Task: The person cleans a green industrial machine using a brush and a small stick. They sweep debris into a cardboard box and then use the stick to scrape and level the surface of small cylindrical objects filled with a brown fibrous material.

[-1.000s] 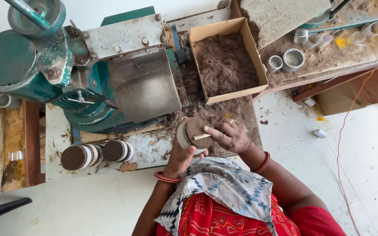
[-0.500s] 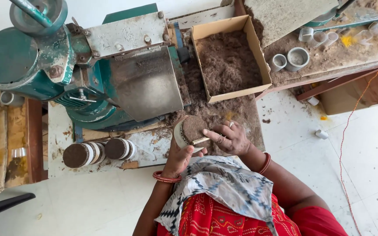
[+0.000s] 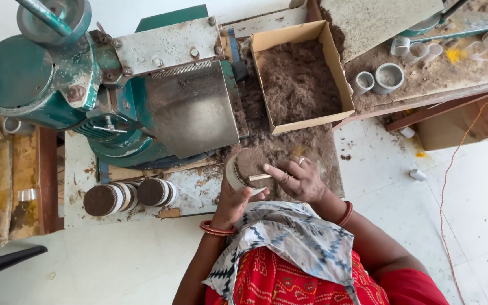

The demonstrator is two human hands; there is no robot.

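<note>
Stick point(image 3: 259, 177) sliding further across cup mouth since earlier frame; right hand point(image 3: 300, 181) pinching stick, levelling brown powder; left hand point(image 3: 234, 200) gripping powder-filled white cup point(image 3: 245, 168).

That green painted metal press machine point(image 3: 74, 96) is chipped and dusty, with a bare steel chute plate point(image 3: 190, 110) that's dull and smudged. The brown corrugated cardboard box point(image 3: 334, 73) is matt and holds crumbly, fibrous dark powder point(image 3: 295, 79). The left hand point(image 3: 232, 203) holds a small white ring mould point(image 3: 247, 169), probably plastic though it's hard to tell, packed with the same rough stuff. The right hand point(image 3: 300, 181) pinches a thin pale wooden stick point(image 3: 259, 177). Printed cotton cloth point(image 3: 289, 243) looks soft.
</note>
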